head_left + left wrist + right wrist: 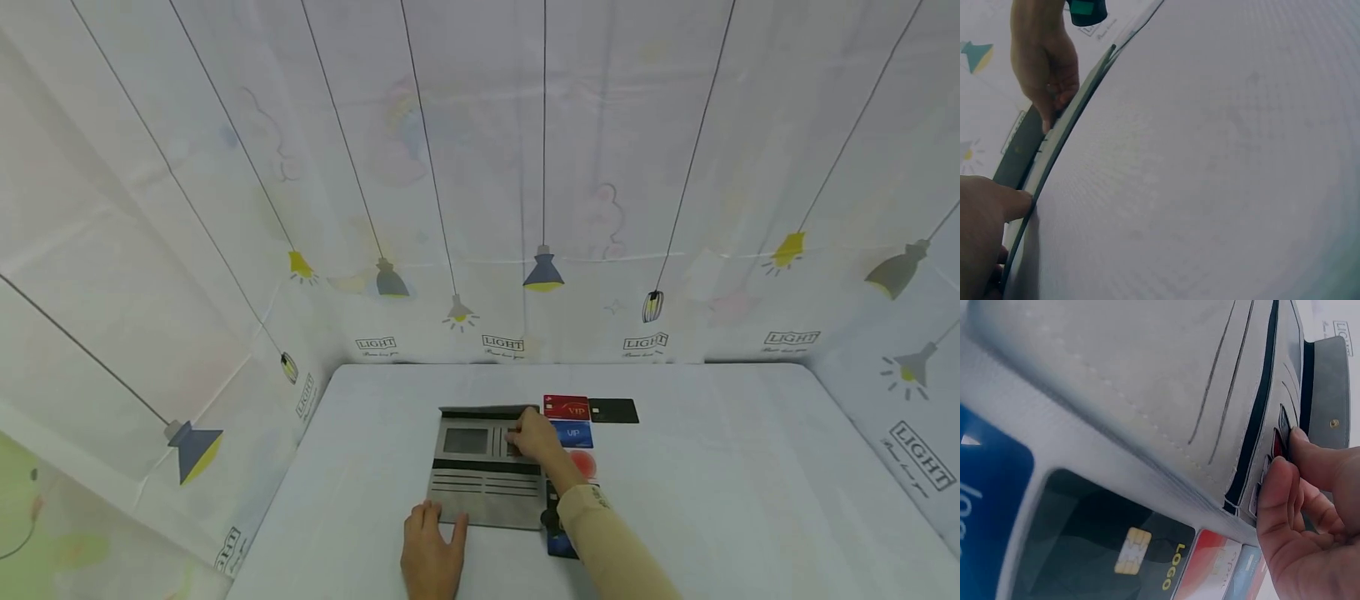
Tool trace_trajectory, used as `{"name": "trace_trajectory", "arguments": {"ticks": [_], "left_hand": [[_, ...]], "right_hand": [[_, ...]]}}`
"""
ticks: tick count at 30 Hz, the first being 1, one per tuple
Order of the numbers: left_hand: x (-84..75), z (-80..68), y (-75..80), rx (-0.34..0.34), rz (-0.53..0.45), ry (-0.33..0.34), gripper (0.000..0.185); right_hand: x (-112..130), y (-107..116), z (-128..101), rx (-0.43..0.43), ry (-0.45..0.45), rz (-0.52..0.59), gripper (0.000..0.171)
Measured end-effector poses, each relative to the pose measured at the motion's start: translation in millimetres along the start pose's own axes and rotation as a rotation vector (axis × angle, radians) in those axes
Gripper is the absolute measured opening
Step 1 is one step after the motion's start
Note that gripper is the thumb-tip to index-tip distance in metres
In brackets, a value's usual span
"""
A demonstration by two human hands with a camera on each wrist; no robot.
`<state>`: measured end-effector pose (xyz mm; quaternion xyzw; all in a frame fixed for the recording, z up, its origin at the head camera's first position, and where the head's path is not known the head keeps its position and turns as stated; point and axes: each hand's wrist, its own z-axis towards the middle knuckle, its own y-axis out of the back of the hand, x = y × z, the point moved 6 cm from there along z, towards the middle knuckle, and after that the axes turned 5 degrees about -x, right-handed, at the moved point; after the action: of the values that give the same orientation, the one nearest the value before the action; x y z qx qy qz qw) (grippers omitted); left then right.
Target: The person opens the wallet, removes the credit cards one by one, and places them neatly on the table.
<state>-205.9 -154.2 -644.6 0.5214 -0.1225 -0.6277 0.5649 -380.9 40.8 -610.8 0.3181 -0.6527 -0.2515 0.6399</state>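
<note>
White worktop [675, 467] under lamp-print curtains [225, 208]. Grey wallet [486, 467] lying open mid-worktop. Left hand [431, 550] flat on its near left corner, fingers straight, pinning it. Right hand [534, 437] at the upper slots, fingers [1285, 487] curled, pinching a card [1277, 442] already part-seated there. Still loose beside the wallet: red card [566, 407], blue card [573, 433], black card [613, 410], plus more under the forearm.

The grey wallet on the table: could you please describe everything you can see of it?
The wallet lies open and flat on the white table, grey, leather-like, stitched, with card slots, a window pocket and a snap flap. The left hand presses its near edge; the right hand fingers a card in a slot. Loose cards lie beside it.
</note>
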Motion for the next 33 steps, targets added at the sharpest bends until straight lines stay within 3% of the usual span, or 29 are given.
{"name": "trace_trajectory", "arguments": {"ticks": [16,33], "left_hand": [[0.0,0.8,-0.9,0.035,0.026,0.040,0.050],[-1.3,0.2,1.0,-0.003,0.011,0.015,0.047]], "right_hand": [[-2.9,-7.2,5.1,0.037,-0.014,-0.013,0.020],[-3.0,-5.0,5.8,0.059,-0.039,-0.005,0.028]]}}
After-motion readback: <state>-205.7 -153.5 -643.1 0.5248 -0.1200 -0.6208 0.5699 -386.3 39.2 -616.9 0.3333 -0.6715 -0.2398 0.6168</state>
